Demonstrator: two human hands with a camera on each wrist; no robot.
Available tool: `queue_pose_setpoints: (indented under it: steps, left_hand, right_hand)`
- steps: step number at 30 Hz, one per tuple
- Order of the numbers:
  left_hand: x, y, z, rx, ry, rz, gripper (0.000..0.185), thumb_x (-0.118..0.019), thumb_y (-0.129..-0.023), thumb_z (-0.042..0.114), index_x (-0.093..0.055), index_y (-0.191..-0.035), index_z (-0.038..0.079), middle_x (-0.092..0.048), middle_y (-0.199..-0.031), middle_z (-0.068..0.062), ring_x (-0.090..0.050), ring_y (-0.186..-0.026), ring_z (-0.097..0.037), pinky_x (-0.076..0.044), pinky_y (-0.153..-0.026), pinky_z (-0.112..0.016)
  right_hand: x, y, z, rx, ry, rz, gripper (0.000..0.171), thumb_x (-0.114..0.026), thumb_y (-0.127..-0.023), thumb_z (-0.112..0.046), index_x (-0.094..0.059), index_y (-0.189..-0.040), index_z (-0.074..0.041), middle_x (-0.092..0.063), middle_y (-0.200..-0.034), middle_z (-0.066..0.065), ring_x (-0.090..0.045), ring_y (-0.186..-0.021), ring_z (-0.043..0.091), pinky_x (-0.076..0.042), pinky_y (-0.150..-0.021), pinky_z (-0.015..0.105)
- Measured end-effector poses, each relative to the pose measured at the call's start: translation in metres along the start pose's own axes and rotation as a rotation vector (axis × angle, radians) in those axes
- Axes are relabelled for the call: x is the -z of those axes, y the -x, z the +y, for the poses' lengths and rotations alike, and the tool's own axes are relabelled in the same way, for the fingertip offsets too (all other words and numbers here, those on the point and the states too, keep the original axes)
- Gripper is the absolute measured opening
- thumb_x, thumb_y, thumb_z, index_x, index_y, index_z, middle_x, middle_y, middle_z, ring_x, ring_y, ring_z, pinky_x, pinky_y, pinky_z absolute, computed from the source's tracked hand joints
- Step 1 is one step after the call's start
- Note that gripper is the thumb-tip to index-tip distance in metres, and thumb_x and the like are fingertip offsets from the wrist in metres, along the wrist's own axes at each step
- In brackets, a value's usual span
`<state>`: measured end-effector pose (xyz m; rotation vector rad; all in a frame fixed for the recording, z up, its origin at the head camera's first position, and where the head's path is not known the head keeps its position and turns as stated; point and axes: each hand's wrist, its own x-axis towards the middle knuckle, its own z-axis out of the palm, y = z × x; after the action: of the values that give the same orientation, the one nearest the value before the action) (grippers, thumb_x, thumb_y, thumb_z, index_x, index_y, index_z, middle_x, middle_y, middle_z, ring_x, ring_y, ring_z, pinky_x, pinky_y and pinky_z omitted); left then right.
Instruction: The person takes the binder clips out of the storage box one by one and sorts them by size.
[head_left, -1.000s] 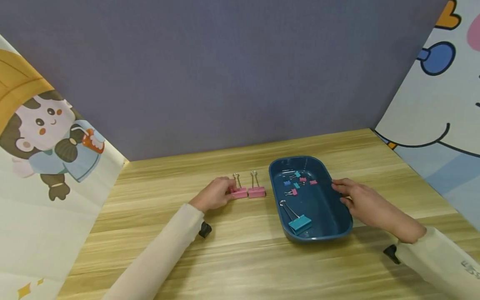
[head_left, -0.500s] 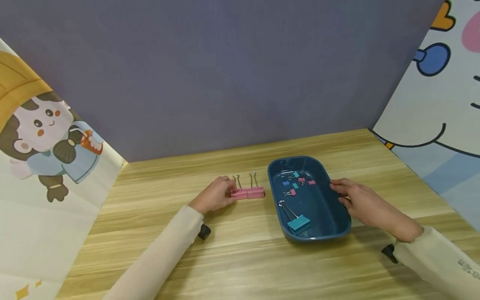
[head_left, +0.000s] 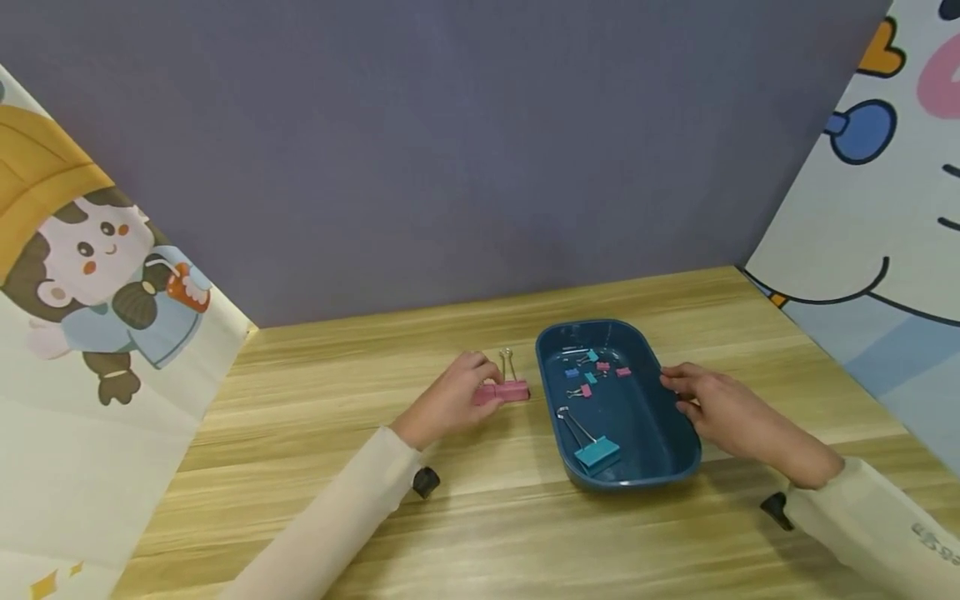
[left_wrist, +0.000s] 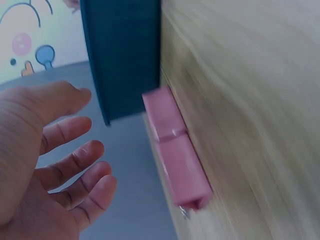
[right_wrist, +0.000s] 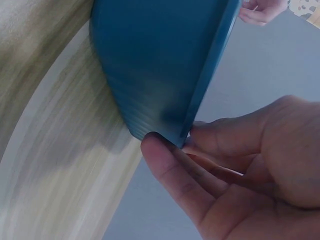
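Observation:
Two large pink binder clips, a left one (head_left: 485,394) and a right one (head_left: 515,391), stand end to end on the wooden table, left of a dark blue tray (head_left: 641,421). My left hand (head_left: 453,398) hovers at the left clip and partly hides it in the head view. In the left wrist view its fingers (left_wrist: 82,155) are loosely bent, with a gap between them and the clips. My right hand (head_left: 723,410) pinches the tray's right rim between thumb and fingers (right_wrist: 167,160). A large teal binder clip (head_left: 597,452) lies in the tray's near part.
Several small binder clips lie in the tray's far half, among them a blue one (head_left: 572,373), a pink one (head_left: 624,372) and a teal one (head_left: 592,356). A grey panel (head_left: 450,167) rises behind the table (head_left: 337,375), with cartoon-printed walls at both sides.
The two pink clips, apart at first, came together as the left one slid right. My left hand has since shifted a little further right. My right hand stays on the tray rim.

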<state>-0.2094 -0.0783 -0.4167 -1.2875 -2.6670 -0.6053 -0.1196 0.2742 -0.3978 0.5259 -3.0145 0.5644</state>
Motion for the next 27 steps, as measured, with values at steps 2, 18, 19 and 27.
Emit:
queue_pose_setpoints:
  steps: [2, 18, 19, 27]
  left_hand:
    - [0.000, -0.002, 0.007, -0.035, -0.005, 0.009, 0.021, -0.074, -0.081, 0.016, -0.066, -0.098, 0.006, -0.057, -0.098, -0.004, -0.050, -0.094, -0.020, -0.044, -0.083, -0.033]
    - [-0.003, -0.005, 0.055, -0.109, -0.005, -0.010, 0.030, -0.072, -0.083, 0.036, -0.065, -0.101, 0.012, -0.058, -0.100, 0.002, -0.049, -0.095, -0.012, -0.043, -0.085, -0.024]
    - [-0.003, -0.006, 0.057, -0.106, 0.001, -0.018, 0.031, -0.072, -0.083, 0.038, -0.065, -0.101, 0.013, -0.058, -0.101, 0.003, -0.049, -0.096, -0.012, -0.042, -0.087, -0.024]
    - [-0.007, -0.016, 0.069, -0.150, 0.050, -0.063, 0.032, -0.070, -0.084, 0.039, -0.065, -0.104, 0.014, -0.058, -0.102, 0.004, -0.050, -0.098, -0.009, -0.040, -0.089, -0.019]
  right_hand:
    - [0.000, 0.000, 0.000, -0.010, -0.005, -0.003, 0.036, -0.062, -0.084, 0.008, -0.054, -0.119, 0.017, -0.053, -0.123, 0.029, -0.055, -0.107, 0.044, -0.048, -0.081, 0.051]
    - [-0.004, 0.004, 0.001, -0.006, -0.022, 0.012, 0.041, -0.064, -0.082, 0.009, -0.052, -0.121, 0.016, -0.057, -0.117, 0.029, -0.059, -0.101, 0.041, -0.050, -0.078, 0.049]
    - [-0.004, 0.004, 0.001, -0.003, -0.021, 0.013, 0.041, -0.064, -0.082, 0.009, -0.052, -0.121, 0.016, -0.058, -0.117, 0.029, -0.060, -0.100, 0.041, -0.050, -0.078, 0.049]
    - [-0.002, 0.003, 0.000, 0.011, -0.014, 0.026, 0.043, -0.064, -0.082, 0.010, -0.049, -0.122, 0.015, -0.059, -0.115, 0.028, -0.061, -0.099, 0.039, -0.050, -0.077, 0.048]
